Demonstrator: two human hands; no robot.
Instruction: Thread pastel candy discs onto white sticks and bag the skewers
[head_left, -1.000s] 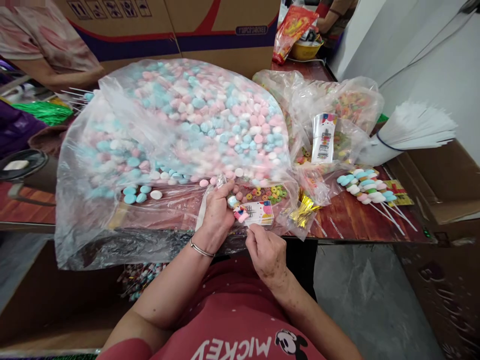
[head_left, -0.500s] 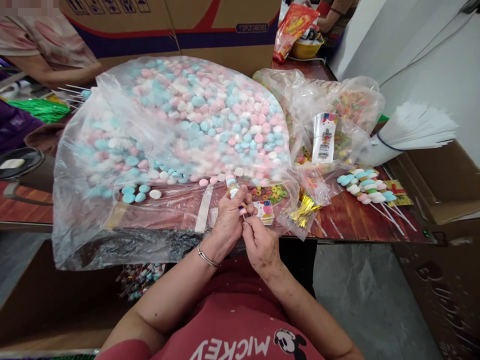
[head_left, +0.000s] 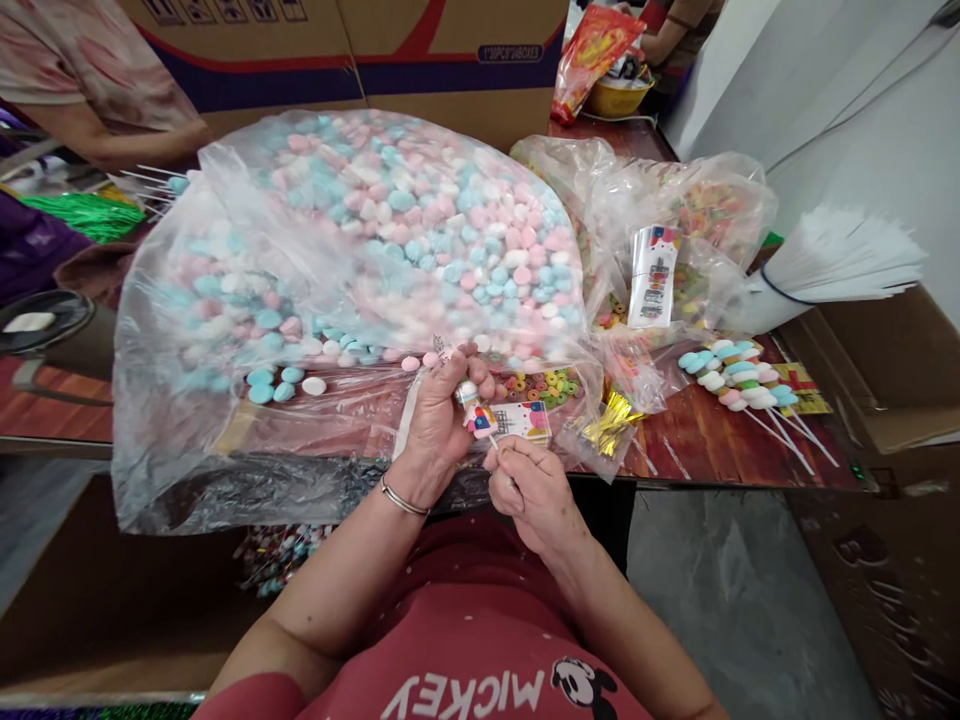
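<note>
Left hand (head_left: pixel 433 420): curled round the wrapped candy (head_left: pixel 477 413)
Right hand (head_left: pixel 534 488): pinching its stick (head_left: pixel 493 441)
Place: between my hands, over the desk (head_left: pixel 701 440)
Feel: light, squashy, I judge; I'd grip the stiffer stick

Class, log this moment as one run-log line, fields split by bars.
left hand: holds wrapped candy skewer | right hand: pinches its stick | nearby: printed packaging, ring candies, gold strips | farther right: marshmallow skewers

front-left blue sweets (head_left: pixel 261 393): 4 | front-left white sweet (head_left: pixel 314 385): 1 | wearer's hands (head_left: pixel 439 410) (head_left: pixel 536 490): 2 | mug (head_left: pixel 75 345): 1
</note>
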